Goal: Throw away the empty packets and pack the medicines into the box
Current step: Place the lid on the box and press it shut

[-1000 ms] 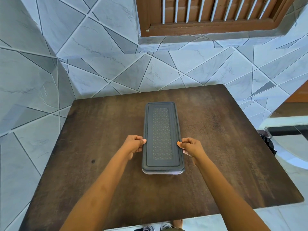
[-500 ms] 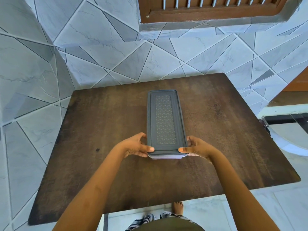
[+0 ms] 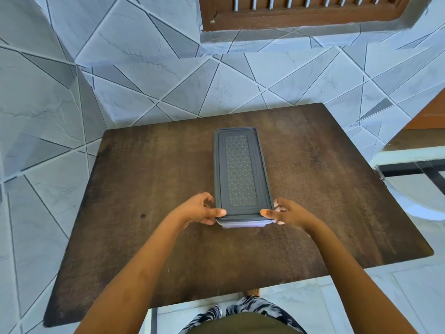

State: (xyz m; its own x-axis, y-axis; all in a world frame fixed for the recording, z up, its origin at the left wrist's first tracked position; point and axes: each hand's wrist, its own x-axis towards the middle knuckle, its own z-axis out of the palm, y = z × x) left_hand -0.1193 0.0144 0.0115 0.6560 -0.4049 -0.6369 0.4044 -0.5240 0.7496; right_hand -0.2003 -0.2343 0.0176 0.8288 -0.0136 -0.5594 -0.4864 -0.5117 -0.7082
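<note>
A long narrow box with a dark grey patterned lid lies lengthwise in the middle of the dark wooden table. Its pale lilac base shows only at the near end. My left hand grips the box's near left corner, thumb pressed on the lid rim. At the near right corner my right hand holds it the same way, thumb on top and fingers underneath. The lid is on, so whatever is inside stays hidden. No medicines or packets are in sight.
Grey tiled walls stand behind and left of the table, with a brown wooden window frame above. A white curved piece of furniture with a dark bar is to the right. My patterned clothing and a foot show below the near table edge.
Both hands have slid from the box's long sides down to its near corners, thumbs now on the lid. The camera tilted further down; the box stays in place.
</note>
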